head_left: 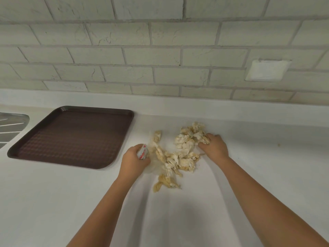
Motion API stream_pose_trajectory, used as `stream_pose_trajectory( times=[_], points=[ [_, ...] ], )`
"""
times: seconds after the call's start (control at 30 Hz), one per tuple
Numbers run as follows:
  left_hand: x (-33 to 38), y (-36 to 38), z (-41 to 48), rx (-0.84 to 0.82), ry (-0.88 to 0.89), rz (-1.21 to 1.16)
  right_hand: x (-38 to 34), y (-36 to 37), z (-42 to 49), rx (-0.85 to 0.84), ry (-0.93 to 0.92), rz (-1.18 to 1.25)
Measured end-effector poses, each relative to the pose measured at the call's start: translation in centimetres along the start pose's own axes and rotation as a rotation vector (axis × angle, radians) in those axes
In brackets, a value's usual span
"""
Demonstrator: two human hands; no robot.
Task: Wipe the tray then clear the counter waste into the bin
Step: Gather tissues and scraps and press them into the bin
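Note:
A dark brown tray [74, 136] lies bare on the white counter [267, 157] at the left. Right of it sits a pile of cream and yellowish peelings and scraps [179, 154], partly on a thin clear plastic film [154, 166]. My left hand [133, 161] grips a crumpled white wrapper with red print [143, 152] at the pile's left edge. My right hand [214, 146] has its fingers curled into the scraps at the pile's right side. No bin is in view.
A steel sink drainboard [10, 125] shows at the far left edge. A brick-pattern wall [160, 50] with a white cover plate [267, 70] rises behind the counter. A small crumb [279, 144] lies to the right of my right hand.

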State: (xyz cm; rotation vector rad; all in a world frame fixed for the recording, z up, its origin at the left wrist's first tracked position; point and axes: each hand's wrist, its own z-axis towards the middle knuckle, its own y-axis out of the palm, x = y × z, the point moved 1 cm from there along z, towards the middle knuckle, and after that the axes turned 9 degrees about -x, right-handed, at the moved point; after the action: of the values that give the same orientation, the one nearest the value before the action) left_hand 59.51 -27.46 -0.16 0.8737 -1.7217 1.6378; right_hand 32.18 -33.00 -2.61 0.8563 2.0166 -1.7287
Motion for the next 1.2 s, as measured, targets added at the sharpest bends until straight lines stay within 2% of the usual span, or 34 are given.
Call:
stream_pose_trajectory(
  times=[0.1, 0.17, 0.47, 0.6, 0.67, 0.73, 0.8, 0.93, 1.03, 1.13, 1.2],
  points=[
    [0.8, -1.0, 0.1, 0.092, -0.019, -0.041, 0.4, -0.8, -0.6, 0.064, -0.030, 0.323],
    [1.6, -1.7, 0.0, 0.136, -0.011, -0.096, 0.7, -1.3, -0.7, 0.110, -0.007, 0.438],
    [4.4, -3.9, -0.3, 0.194, -0.028, -0.524, -1.6, -2.9, -2.5, 0.184, -0.123, 0.547],
    [5.9, -4.3, -1.4, 0.131, -0.015, -0.575, -3.3, -2.4, -5.7, 0.184, -0.109, 0.610],
    [6.1, -4.5, -2.0, 0.096, -0.022, -0.563, -4.4, -1.6, -8.0, 0.118, -0.131, 0.616],
    [5.8, -4.8, -2.9, 0.069, -0.042, -0.526, -5.5, 0.1, -10.3, -0.031, -0.163, 0.529],
    [4.9, -4.8, -3.7, 0.055, -0.052, -0.419, -6.2, 2.1, -12.3, -0.166, -0.202, 0.336],
    [1.9, -4.6, -5.4, -0.006, -0.068, -0.018, -7.1, 6.0, -13.7, -0.300, -0.227, -0.133],
    [-1.1, -3.2, -5.4, -0.093, -0.097, 0.240, -7.0, 8.1, -13.9, -0.295, -0.223, -0.325],
    [-2.4, -1.3, -5.6, -0.156, -0.071, 0.349, -6.8, 8.8, -14.3, -0.216, -0.196, -0.308],
    [-2.7, 0.0, -5.7, -0.193, 0.011, 0.421, -6.3, 8.9, -14.7, -0.184, -0.181, -0.275]
  ],
)
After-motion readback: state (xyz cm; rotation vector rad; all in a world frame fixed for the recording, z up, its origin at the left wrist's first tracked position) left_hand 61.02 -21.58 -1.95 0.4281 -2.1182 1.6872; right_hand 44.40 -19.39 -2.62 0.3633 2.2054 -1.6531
